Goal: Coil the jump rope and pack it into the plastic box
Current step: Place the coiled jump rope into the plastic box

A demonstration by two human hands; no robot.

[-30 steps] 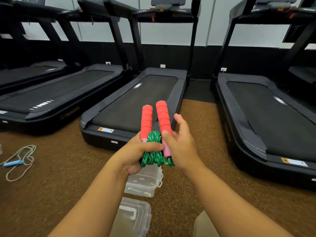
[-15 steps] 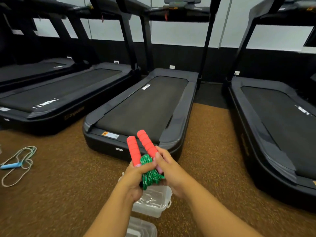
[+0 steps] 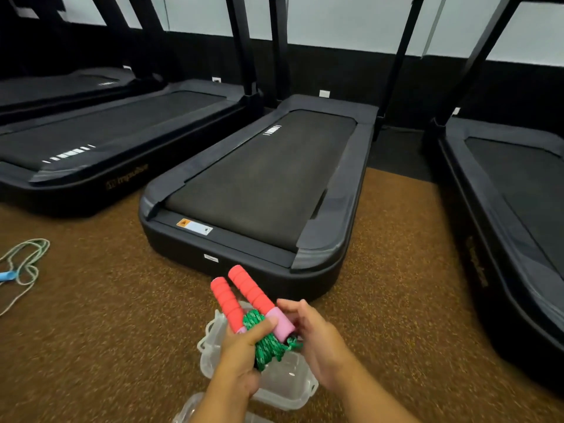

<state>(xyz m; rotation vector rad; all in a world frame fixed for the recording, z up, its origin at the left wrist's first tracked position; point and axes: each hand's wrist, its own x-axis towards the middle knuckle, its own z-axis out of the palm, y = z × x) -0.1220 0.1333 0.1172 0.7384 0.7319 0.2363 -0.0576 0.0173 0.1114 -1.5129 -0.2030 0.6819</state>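
The jump rope [image 3: 265, 343] is a tight green coil with two red foam handles pointing up and away from me. My left hand [image 3: 241, 352] grips the coil and the left handle, thumb across the green cord. My right hand [image 3: 317, 340] holds the pink end of the right handle with curled fingers. Both hands hover just above the clear plastic box [image 3: 283, 383], which stands open on the brown floor. Its transparent lid [image 3: 186, 410] lies close to me at the bottom edge.
A black treadmill [image 3: 259, 190] ends right beyond the box, with more treadmills to the left [image 3: 76, 148] and right [image 3: 518, 209]. Another jump rope [image 3: 21, 270], pale cord with a blue handle, lies on the carpet at far left.
Both hands have carried the coiled rope down and toward me, from chest height to just over the open box. The camera has tilted downward.
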